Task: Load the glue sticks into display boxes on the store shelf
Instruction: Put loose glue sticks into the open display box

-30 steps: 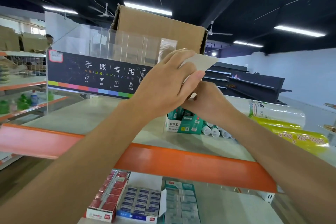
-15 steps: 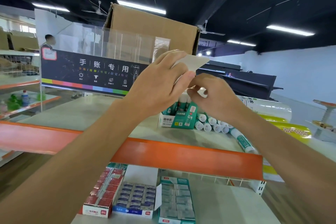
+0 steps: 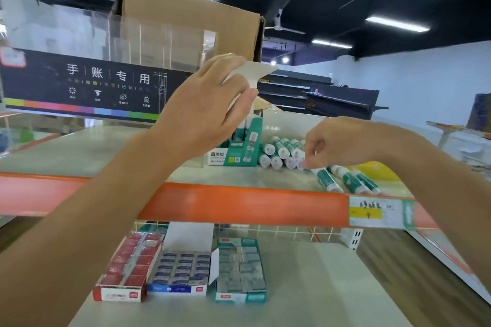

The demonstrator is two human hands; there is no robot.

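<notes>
The left hand [image 3: 207, 114] pinches up the white flap [image 3: 256, 71] of one green display box [image 3: 236, 154] on the top shelf [image 3: 239, 204]. Just beside the box, about eight glue sticks [image 3: 279, 151] lie flat with their caps toward us. Three more sticks [image 3: 350, 183] lie apart. The right hand [image 3: 342, 143], fingers curled, touches the pile. I cannot tell if it holds one.

Display box [image 3: 233, 152]: teal-green, white front panel, white flap. Glue sticks [image 3: 281, 150]: teal-green bodies, white caps. Shelf [image 3: 239, 204]: orange front edge, pale grey top. Price label [image 3: 381, 214] at its right end: white, yellow, green. Sign [image 3: 79, 82]: black, white characters, rainbow stripe. Carton [image 3: 191, 16]: plain brown.
</notes>
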